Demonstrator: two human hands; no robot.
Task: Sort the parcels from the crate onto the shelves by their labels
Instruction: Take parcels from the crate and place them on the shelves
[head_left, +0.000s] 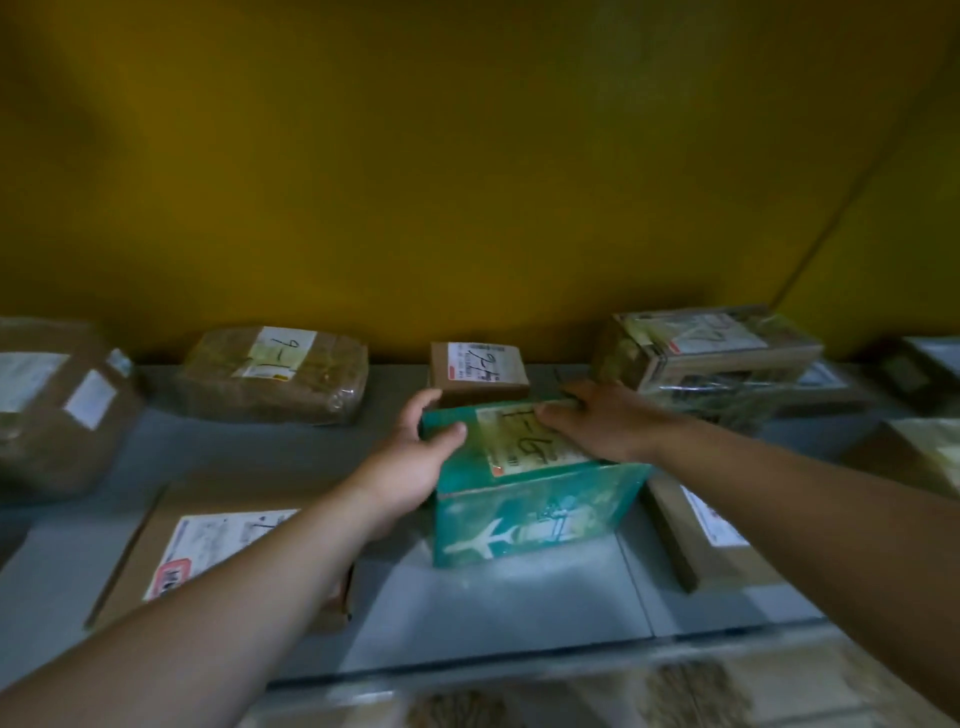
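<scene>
A teal box (535, 499) with a white aeroplane print and a handwritten label on top stands on the grey shelf (498, 597). My left hand (410, 457) grips its left top edge, thumb on the lid and fingers curled over the far corner. My right hand (602, 423) holds its right top edge, fingers curled over the far edge and thumb on the label. Just behind the box sits a small brown carton (475, 371) with a white label.
A bagged brown parcel (275, 376) lies back left, a large brown parcel (47, 405) far left. A flat carton (208, 545) lies under my left forearm. Stacked wrapped parcels (717, 358) stand back right, another carton (701, 530) at the right. A yellow wall is behind.
</scene>
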